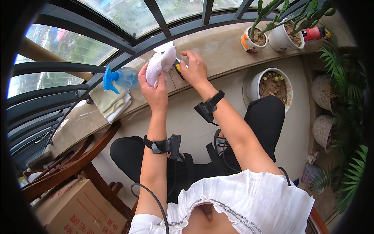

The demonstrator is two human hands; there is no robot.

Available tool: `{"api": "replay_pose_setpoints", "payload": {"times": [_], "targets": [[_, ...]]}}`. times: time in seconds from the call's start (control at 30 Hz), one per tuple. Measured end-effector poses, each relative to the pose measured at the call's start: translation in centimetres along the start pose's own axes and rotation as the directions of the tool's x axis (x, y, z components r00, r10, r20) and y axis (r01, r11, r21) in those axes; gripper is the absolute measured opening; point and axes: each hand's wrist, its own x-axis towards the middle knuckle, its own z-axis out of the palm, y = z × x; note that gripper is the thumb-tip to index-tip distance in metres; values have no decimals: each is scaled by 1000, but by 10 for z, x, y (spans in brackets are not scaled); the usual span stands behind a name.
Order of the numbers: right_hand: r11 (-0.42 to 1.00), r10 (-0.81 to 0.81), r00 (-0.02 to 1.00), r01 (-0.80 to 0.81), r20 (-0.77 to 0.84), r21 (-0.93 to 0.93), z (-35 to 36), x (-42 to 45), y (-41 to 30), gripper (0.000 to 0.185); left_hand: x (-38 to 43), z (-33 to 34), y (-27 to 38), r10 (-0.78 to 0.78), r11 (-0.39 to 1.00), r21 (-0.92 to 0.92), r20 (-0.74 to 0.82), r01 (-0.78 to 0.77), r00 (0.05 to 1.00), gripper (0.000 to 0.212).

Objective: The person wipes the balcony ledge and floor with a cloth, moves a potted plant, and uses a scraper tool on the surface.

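My left hand holds a folded pale lilac cloth above the stone window ledge. To its right, my right hand has its thumb and index finger apart with nothing seen between them. Just beside that thumb is a black and yellow handle, partly covered by the cloth and hand; the tool's kind is unclear. Behind the cloth shows a flat white piece. Left of my left hand, a clear spray bottle with a blue trigger head lies tilted near folded cloths.
Metal railings edge the window. Potted cacti and a red container stand on the ledge at right. Below is a white pot of soil. A wooden chair and a cardboard box are at lower left.
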Motion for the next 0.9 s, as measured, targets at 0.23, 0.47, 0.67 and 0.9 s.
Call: {"api": "replay_pose_setpoints", "payload": {"times": [0.23,0.47,0.67,0.9], "targets": [[403,258,926,-362,276,841,-67,-16,-30,41,-16,55,8,185,967,140,196,-214,963,68],[993,102,925,-119,-366,-25,-93,4,43,81,-26,93,16,198,849,279,619,-449,760,99],[876,-45,992,-16,-116,-482,-82,-5,58,70,-39,82,-28,93,788,386,695,-480,713,97],[795,-168,979,63,-119,-603,-53,55,108,53,-50,79,-44,11,710,463,746,-530,666,99]]}}
